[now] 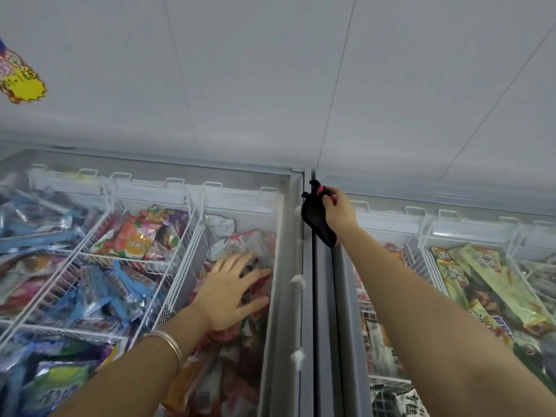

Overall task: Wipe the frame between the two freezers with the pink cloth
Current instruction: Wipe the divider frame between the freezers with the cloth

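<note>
Two chest freezers stand side by side, and a grey frame (323, 311) with a dark gap runs between them from near to far. My right hand (340, 210) is at the far end of that frame, shut on a bunched cloth (317, 218) that looks dark with a bit of pink at the top. The cloth touches the frame near the back wall. My left hand (233, 288) lies flat with fingers spread on the glass lid of the left freezer (279, 296), beside the frame. A bracelet sits on my left wrist.
Under the glass, white wire baskets (180, 266) hold several coloured ice cream packets. The right freezer (451, 266) holds green and yellow packets. Small white lumps (298, 279) stick to the left freezer's frame edge. A white panelled wall (270, 85) rises behind, with a sticker (21, 76) at left.
</note>
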`<state>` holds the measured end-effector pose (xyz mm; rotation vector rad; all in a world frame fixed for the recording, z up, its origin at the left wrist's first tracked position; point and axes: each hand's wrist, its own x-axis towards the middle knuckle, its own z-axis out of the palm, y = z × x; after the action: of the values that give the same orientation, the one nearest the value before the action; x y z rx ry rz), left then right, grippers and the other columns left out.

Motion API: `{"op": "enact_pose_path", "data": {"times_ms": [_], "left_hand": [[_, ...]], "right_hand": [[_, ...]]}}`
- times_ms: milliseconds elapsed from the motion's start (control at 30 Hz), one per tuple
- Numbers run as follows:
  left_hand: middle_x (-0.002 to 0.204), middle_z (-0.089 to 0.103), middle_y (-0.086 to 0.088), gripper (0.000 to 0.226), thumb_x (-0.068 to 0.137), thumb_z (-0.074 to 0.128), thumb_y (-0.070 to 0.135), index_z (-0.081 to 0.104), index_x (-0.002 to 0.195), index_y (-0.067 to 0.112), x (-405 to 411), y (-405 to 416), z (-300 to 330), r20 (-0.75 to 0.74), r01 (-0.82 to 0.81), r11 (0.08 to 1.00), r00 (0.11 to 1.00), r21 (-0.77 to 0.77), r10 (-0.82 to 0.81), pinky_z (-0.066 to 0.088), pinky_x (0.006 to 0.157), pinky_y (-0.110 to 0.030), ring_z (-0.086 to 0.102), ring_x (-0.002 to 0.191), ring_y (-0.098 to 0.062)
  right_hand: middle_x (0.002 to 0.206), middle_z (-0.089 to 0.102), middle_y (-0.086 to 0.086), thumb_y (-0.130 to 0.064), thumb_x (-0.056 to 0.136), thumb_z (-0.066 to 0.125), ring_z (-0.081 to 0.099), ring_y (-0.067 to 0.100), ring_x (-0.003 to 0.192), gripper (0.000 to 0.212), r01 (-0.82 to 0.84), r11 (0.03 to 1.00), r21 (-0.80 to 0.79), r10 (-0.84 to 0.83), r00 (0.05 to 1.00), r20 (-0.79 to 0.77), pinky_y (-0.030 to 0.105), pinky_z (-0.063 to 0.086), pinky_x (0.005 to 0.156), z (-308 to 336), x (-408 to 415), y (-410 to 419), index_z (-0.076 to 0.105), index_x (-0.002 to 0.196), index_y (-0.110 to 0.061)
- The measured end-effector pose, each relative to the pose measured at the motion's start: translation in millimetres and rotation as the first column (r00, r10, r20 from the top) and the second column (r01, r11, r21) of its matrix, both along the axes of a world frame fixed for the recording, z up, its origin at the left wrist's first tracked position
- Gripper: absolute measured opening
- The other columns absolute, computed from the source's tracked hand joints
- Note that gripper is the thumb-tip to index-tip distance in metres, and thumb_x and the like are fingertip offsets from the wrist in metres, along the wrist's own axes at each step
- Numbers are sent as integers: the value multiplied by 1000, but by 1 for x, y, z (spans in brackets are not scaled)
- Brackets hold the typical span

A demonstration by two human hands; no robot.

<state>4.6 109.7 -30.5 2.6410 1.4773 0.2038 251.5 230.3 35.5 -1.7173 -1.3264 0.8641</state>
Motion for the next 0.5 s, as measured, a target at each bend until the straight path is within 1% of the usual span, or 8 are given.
{"op": "enact_pose_path", "data": {"times_ms": [67, 133, 233, 300, 367, 433, 500], "left_hand": [[143, 43, -11, 57, 88, 29, 69, 41, 134, 37, 0, 0, -2, 26, 2, 1000, 1000, 6, -2, 25, 109, -52, 37, 131, -33], [143, 42, -10, 56, 88, 30, 69, 40, 134, 38, -1, 0, -3, 38, 4, 1000, 999, 3, -4, 25, 110, -52, 36, 131, -33], [143, 41, -9, 56, 89, 29, 69, 40, 134, 38, -1, 2, -4, 48, 10, 1000, 999, 9, -10, 26, 109, -53, 37, 130, -33], [143, 42, -8, 56, 88, 28, 70, 40, 133, 38, -2, 1, -5, 55, 8, 1000, 998, 14, -8, 27, 108, -53, 39, 128, -32], [142, 42, -8, 56, 88, 28, 70, 40, 133, 38, -2, 1, -6, 58, 3, 1000, 998, 22, -4, 28, 107, -52, 39, 127, -32], [142, 43, -8, 56, 88, 28, 70, 40, 132, 38, -1, 1, -7, 59, 4, 1000, 998, 23, -5, 28, 107, -51, 39, 127, -32], [141, 43, -8, 56, 88, 29, 69, 40, 132, 37, -1, 1, -7, 64, 11, 1000, 998, 25, -12, 28, 107, -51, 39, 127, -32]], "right_hand": [[128, 57, 15, -17, 99, 37, 52, 33, 118, 33, -69, 997, -34, 72, 992, 107, 35, 40, 92, -2, -9, 14, 49, 129, -10], [126, 58, 18, -17, 101, 34, 53, 35, 114, 33, -110, 991, -78, 123, 976, 182, 35, 41, 88, -1, -17, 26, 48, 129, -9], [119, 59, 22, -19, 101, 32, 54, 37, 109, 33, -144, 978, -149, 177, 955, 239, 36, 42, 82, 0, -27, 44, 52, 121, -2], [118, 60, 23, -19, 102, 32, 55, 37, 108, 35, -167, 965, -204, 219, 938, 270, 37, 43, 83, -1, -32, 52, 54, 117, 3], [115, 60, 24, -19, 102, 33, 55, 37, 106, 37, -193, 946, -260, 272, 910, 313, 38, 43, 85, -4, -34, 56, 56, 115, 6], [106, 60, 24, -19, 101, 33, 56, 35, 99, 38, -212, 935, -286, 313, 872, 377, 36, 41, 79, -7, -35, 55, 58, 110, 8], [108, 61, 24, -18, 101, 31, 56, 36, 101, 36, -229, 927, -297, 348, 819, 457, 35, 41, 77, -7, -36, 52, 59, 100, 5]]}}
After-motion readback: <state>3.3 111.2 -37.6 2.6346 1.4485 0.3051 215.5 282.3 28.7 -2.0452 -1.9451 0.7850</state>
